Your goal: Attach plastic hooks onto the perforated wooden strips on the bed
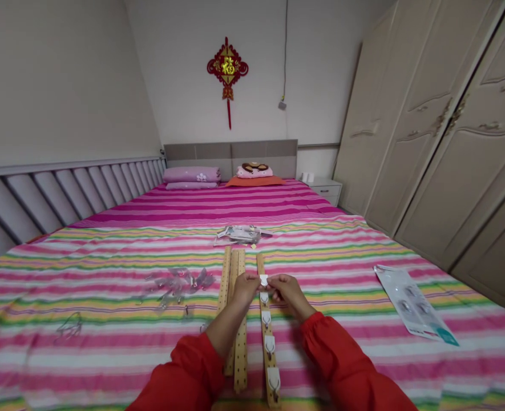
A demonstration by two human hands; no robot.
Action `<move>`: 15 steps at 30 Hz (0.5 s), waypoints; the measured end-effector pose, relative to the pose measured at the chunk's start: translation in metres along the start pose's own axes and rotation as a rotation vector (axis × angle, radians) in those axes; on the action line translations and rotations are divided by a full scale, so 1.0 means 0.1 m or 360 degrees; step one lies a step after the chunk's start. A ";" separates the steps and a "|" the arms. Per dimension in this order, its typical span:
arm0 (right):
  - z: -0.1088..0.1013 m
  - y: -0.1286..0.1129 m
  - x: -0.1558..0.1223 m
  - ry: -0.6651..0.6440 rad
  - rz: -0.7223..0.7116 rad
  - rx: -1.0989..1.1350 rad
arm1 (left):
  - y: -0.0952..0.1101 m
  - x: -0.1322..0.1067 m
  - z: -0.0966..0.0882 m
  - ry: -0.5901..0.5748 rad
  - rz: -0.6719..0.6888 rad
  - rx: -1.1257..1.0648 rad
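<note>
A narrow wooden strip (266, 330) lies lengthwise on the striped bedspread, with several white hooks along it, such as the nearest hook (273, 379). Toward its far end, my left hand (247, 287) and my right hand (287, 290) pinch a white hook (263, 279) from both sides, at the strip's surface. Whether that hook touches the wood is hard to tell. Left of the strip, partly behind my left forearm, lie several wooden strips with rows of holes (241, 365).
Small clear packets (177, 285) are scattered on the left, near a thin loop (70, 325). A clear plastic bag (239, 234) lies beyond the strips. On the right rests a blister pack (415, 305). Pillows (192, 176) sit by the headboard; wardrobes (440, 148) line the right.
</note>
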State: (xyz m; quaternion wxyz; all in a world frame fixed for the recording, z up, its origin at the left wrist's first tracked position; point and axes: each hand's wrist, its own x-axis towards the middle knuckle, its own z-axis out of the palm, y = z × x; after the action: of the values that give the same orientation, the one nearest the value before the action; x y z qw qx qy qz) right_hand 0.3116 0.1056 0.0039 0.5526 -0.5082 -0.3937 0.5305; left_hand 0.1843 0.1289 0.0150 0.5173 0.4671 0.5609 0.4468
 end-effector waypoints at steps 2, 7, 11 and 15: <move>-0.01 0.05 0.07 0.0037 -0.0017 -0.0035 | -0.07 0.10 0.03 0.0025 -0.0004 0.0115; 0.00 0.20 0.23 0.0098 -0.0047 -0.0098 | -0.20 0.29 0.05 0.0078 0.0015 0.0405; 0.00 0.30 0.30 0.0127 -0.0034 -0.0143 | -0.26 0.37 0.08 0.0117 0.0020 0.0600; 0.00 0.34 0.33 0.0148 -0.0023 -0.0182 | -0.27 0.40 0.10 0.0157 0.0042 0.0761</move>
State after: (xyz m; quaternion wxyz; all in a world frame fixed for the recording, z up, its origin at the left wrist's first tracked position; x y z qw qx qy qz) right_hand 0.3097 0.1351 -0.0327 0.5442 -0.5601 -0.4010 0.4789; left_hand 0.1916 0.1644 -0.0186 0.3582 0.5612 0.6690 0.3304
